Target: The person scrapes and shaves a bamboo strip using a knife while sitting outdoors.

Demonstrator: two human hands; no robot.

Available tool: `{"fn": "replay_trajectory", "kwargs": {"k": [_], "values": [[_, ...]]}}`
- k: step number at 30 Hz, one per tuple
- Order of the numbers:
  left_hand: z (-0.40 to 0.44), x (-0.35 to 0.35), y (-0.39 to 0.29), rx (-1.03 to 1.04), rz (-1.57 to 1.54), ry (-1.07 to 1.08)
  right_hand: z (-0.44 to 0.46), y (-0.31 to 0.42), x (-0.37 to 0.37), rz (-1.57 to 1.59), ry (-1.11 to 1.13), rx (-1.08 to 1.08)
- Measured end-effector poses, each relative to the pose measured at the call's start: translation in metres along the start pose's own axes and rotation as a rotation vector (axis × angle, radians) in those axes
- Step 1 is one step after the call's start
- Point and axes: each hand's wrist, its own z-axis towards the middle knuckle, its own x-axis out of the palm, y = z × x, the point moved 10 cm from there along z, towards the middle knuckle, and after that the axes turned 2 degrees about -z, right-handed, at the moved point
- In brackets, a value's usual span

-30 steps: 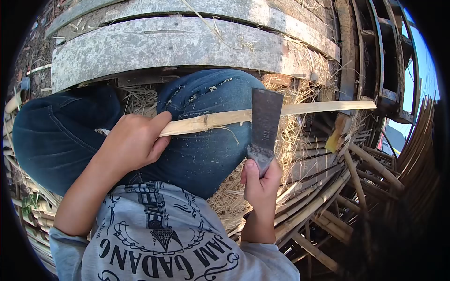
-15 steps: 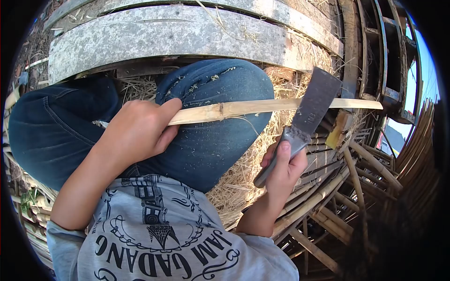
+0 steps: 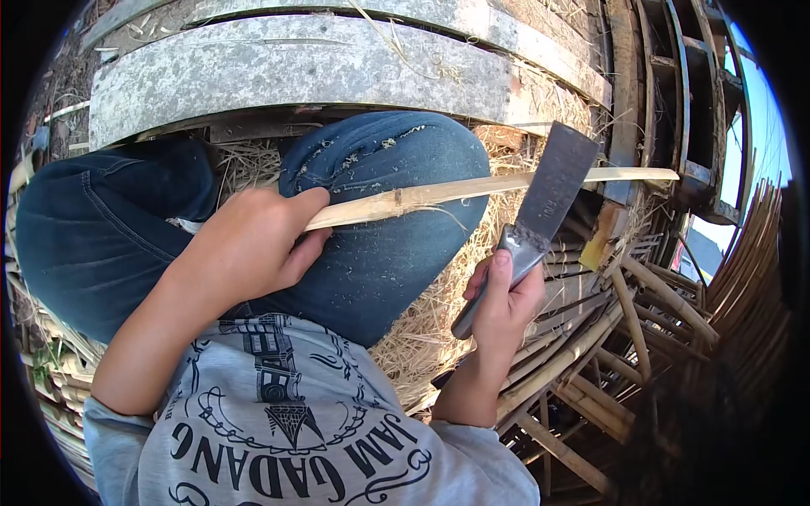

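Currently, the left hand [image 3: 261, 228] wraps the near end of a long, pale-yellow, flat bamboo strip [image 3: 456, 191], thumb and curled fingers pinching it; this grip likely anchors the strip. The right hand [image 3: 504, 299] closes around the grey handle [image 3: 469, 315] of a broad, dark-grey, flat-bladed steel knife [image 3: 554, 185], thumb laid along the handle, probably for control of the blade angle. The blade crosses over the strip towards its far end; edge contact cannot be told. The strip spans the right knee of the blue denim trousers [image 3: 439, 160], which apparently serves as a support. Loose straw-coloured shavings [image 3: 413, 337] lie beneath. Beyond the knees runs a weathered, grey-white wooden plank [image 3: 295, 76]; round bamboo poles [image 3: 567, 357] lie at right.
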Motion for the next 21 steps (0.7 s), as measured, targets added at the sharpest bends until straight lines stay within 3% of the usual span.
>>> {"fn": "replay_trajectory", "kwargs": {"k": [5,8,12,16,18,21], "values": [[-0.008,-0.005,-0.010,0.019,0.187,-0.072,-0.013,0.009,0.017,-0.269,0.126,-0.084],[-0.016,0.007,-0.011,-0.012,0.173,-0.035,-0.013,0.015,0.015,-0.235,0.076,-0.168],[-0.017,0.013,-0.012,-0.020,0.149,-0.032,-0.012,0.002,0.010,-0.245,0.100,-0.039],[-0.015,0.012,-0.012,0.003,0.142,-0.041,0.000,0.002,-0.012,-0.096,0.026,-0.094],[-0.013,0.006,-0.015,0.079,0.197,-0.133,0.008,0.008,-0.026,0.037,-0.022,-0.067],[-0.011,0.006,-0.009,0.111,0.238,-0.170,0.031,0.009,-0.065,-0.012,-0.104,-0.114]]}}
